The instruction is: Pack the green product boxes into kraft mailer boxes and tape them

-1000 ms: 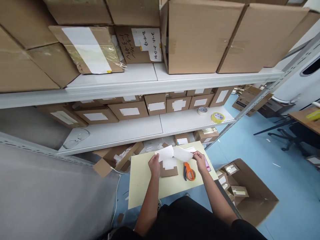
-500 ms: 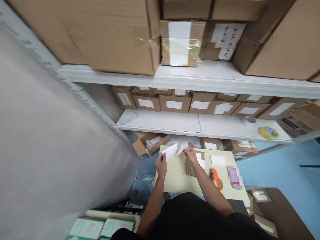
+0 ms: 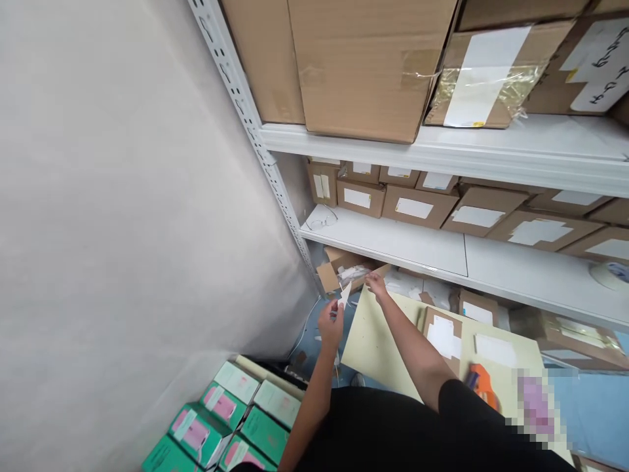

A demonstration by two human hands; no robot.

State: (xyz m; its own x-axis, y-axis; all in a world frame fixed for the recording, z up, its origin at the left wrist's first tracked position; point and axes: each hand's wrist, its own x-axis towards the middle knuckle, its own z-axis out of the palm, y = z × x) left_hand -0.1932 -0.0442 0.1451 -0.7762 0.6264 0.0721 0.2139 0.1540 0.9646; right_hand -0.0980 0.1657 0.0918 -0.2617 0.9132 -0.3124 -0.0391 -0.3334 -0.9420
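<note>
My left hand (image 3: 331, 320) pinches a small white paper (image 3: 345, 295) beyond the left edge of the pale yellow table (image 3: 371, 337). My right hand (image 3: 376, 286) is over the table's far left corner, near an open cardboard box (image 3: 328, 278) with white scraps inside. Its fingers are closed together, and what they hold, if anything, is too small to make out. On the table a brown box (image 3: 429, 314) with white labels lies to the right of my right forearm.
An orange tape dispenser (image 3: 482, 385) and a stack of white labels (image 3: 494, 349) lie on the table. Shelves (image 3: 393, 239) with labelled cartons rise ahead. Glasses (image 3: 323, 221) rest on the lower shelf. Green boxes (image 3: 265, 429) stand at the lower left beside a grey wall.
The view has swung left. My right hand has moved from above the table to beside the open box, and the white piece it held no longer shows. My left hand still holds its paper.
</note>
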